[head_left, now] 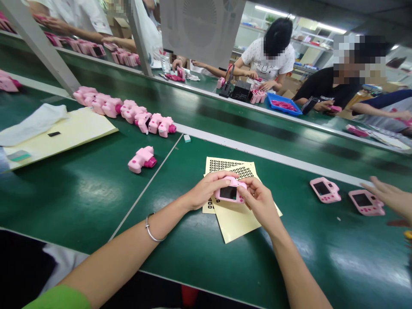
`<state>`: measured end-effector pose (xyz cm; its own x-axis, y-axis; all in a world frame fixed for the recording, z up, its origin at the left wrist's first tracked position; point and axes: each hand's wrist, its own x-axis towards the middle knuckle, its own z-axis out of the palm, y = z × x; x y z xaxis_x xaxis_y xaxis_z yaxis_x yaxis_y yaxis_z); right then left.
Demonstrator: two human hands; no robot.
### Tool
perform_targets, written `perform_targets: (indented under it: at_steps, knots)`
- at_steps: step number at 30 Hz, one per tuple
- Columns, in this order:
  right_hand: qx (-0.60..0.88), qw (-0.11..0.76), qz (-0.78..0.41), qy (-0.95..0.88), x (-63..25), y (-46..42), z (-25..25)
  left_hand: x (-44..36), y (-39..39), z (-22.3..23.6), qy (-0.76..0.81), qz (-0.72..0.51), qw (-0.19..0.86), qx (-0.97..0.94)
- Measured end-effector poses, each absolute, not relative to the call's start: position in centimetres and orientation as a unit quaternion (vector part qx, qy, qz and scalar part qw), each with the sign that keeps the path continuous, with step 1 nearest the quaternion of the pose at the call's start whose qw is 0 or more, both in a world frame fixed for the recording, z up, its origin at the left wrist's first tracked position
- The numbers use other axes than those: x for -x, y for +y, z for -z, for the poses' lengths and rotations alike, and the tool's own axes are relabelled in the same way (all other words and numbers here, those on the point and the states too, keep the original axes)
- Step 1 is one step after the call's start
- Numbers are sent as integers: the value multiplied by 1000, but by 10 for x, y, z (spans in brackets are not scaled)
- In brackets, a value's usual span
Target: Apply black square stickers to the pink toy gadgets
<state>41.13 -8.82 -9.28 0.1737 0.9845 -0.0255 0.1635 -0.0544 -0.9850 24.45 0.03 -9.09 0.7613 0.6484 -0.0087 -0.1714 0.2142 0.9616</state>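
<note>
Pink camera (228, 193) lies between the two hands, its long axis running from left to right, screen side towards the wearer; the left hand (206, 189) holds its left end and the right hand (260, 198) its right, so neither is clearly nearer; both are partly closed, fingers curled around the edges; it sits over the yellow sheets (238, 223) on the table (186, 244), though whether it touches them I cannot tell.

Both forearms reached forward and converged, the left wearing a silver bangle near the wrist. The left hand (209, 189) and right hand (259, 197) faced each other, fingers bent, thumbs angled inward, fingertips closed in a grip.
</note>
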Motion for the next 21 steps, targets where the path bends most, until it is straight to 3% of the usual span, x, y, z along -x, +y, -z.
perform_targets:
  at_steps: [21]
  knots:
    - [541,537,-501,-410,-418,-86,88,-244,-2,86,210,-245,791,-520]
